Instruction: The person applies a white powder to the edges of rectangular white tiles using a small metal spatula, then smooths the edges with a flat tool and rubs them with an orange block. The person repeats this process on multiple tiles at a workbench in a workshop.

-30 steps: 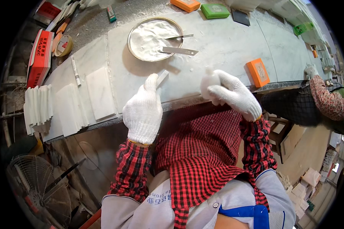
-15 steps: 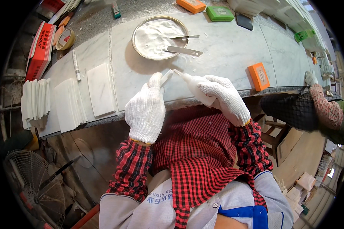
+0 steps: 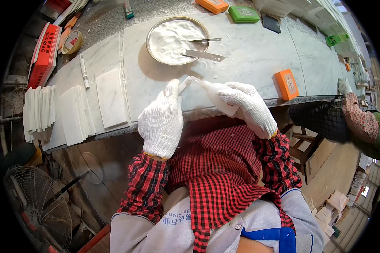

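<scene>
My left hand (image 3: 161,120), in a white knitted glove, pinches a small flat white stone piece (image 3: 185,84) between thumb and fingers. Wrapped around a white squeeze bottle (image 3: 217,93) is my gloved right hand (image 3: 251,107). The bottle lies tilted, its thin nozzle pointing left and meeting the tip of the stone piece; whether they touch is too small to tell. Just beyond both hands sits a round metal pan (image 3: 173,63) of white powder. Two flat metal blades, a narrow one (image 3: 207,40) and a wider one (image 3: 204,55), rest in it and stick out over its right rim.
White stone slabs (image 3: 78,114) lean in rows at the left, beside a flat tile (image 3: 112,99) and a white tube (image 3: 84,71). A red box (image 3: 44,55) stands behind. An orange box (image 3: 286,84) lies at right. Another person's gloved hand (image 3: 344,86) rests on the far-right table edge.
The hands, stone piece and bottle hold almost the same pose. Only a very slight shift of the whole view shows.
</scene>
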Demonstrator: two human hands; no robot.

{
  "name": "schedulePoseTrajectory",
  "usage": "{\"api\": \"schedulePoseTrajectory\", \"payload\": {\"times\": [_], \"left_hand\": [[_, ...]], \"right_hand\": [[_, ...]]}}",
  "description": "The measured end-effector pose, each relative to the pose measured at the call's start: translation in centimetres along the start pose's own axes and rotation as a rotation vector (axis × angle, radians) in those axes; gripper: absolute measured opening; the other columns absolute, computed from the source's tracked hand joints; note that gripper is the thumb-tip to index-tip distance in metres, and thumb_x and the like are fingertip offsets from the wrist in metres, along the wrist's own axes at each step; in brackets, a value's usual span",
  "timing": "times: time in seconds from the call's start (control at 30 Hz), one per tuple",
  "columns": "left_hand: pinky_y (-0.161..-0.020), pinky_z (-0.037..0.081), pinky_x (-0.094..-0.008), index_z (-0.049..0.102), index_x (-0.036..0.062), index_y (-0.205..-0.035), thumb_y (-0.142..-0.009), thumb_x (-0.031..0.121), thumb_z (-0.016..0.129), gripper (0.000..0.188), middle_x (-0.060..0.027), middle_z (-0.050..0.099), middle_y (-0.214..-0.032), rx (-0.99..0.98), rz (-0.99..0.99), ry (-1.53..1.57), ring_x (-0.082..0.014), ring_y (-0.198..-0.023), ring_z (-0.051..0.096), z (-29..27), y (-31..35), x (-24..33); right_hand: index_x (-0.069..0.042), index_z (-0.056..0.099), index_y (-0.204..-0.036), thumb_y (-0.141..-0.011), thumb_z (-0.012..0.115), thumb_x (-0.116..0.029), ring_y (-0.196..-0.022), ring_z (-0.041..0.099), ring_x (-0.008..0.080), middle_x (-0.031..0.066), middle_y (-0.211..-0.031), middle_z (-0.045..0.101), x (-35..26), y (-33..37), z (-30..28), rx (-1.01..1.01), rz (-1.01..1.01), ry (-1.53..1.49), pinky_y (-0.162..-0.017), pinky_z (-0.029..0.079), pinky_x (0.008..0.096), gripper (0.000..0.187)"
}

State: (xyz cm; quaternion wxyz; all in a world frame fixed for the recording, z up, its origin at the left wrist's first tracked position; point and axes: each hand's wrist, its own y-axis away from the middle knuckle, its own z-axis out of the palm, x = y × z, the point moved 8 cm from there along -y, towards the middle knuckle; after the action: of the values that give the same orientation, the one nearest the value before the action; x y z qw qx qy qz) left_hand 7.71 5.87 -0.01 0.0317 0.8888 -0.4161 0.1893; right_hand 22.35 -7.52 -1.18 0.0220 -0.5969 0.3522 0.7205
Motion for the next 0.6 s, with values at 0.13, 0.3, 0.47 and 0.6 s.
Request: {"api": "schedulePoseTrajectory", "payload": {"times": [0.13, 0.3, 0.47, 0.6], "left_hand": [[-0.070, 0.061, -0.0434, 0.060, 0.0162, -0.136, -0.097, 0.021, 0.068, 0.039, -0.0115, 0.076, -0.109, 0.000, 0.001, 0.002, -0.0330, -0.084, 0.075, -0.04, 0.06, 0.00], [-0.070, 0.061, -0.0431, 0.060, 0.0158, -0.136, -0.098, 0.021, 0.067, 0.039, -0.0115, 0.076, -0.110, -0.009, -0.001, 0.004, -0.0327, -0.085, 0.076, 0.04, 0.01, 0.01], [-0.070, 0.061, -0.0429, 0.060, 0.0156, -0.136, -0.098, 0.021, 0.067, 0.039, -0.0113, 0.076, -0.110, -0.009, 0.000, -0.002, -0.0325, -0.085, 0.076, 0.09, -0.01, 0.01], [-0.070, 0.061, -0.0429, 0.061, 0.0161, -0.135, -0.097, 0.021, 0.068, 0.039, -0.0108, 0.076, -0.110, -0.001, 0.000, -0.003, -0.0326, -0.085, 0.076, 0.02, 0.01, -0.01]], "right_hand": [[0.002, 0.072, -0.113, -0.095, 0.069, -0.038, -0.070, 0.057, 0.0103, 0.0043, -0.085, 0.065, -0.11, -0.04, 0.02, -0.001, -0.029, 0.035, -0.060, 0.045, 0.0239, 0.044], [0.002, 0.072, -0.115, -0.094, 0.070, -0.038, -0.069, 0.057, 0.0102, 0.0049, -0.085, 0.066, 0.12, -0.38, -0.07, -0.019, -0.035, 0.029, -0.060, 0.045, 0.0237, 0.045], [0.002, 0.072, -0.115, -0.094, 0.070, -0.037, -0.071, 0.058, 0.0104, 0.0052, -0.086, 0.066, 0.05, -0.18, 0.04, 0.007, -0.025, 0.006, -0.061, 0.046, 0.0240, 0.045], [0.003, 0.072, -0.115, -0.095, 0.070, -0.037, -0.072, 0.058, 0.0105, 0.0053, -0.087, 0.067, -0.12, -0.07, 0.06, 0.014, -0.016, 0.006, -0.061, 0.047, 0.0240, 0.045]]}}
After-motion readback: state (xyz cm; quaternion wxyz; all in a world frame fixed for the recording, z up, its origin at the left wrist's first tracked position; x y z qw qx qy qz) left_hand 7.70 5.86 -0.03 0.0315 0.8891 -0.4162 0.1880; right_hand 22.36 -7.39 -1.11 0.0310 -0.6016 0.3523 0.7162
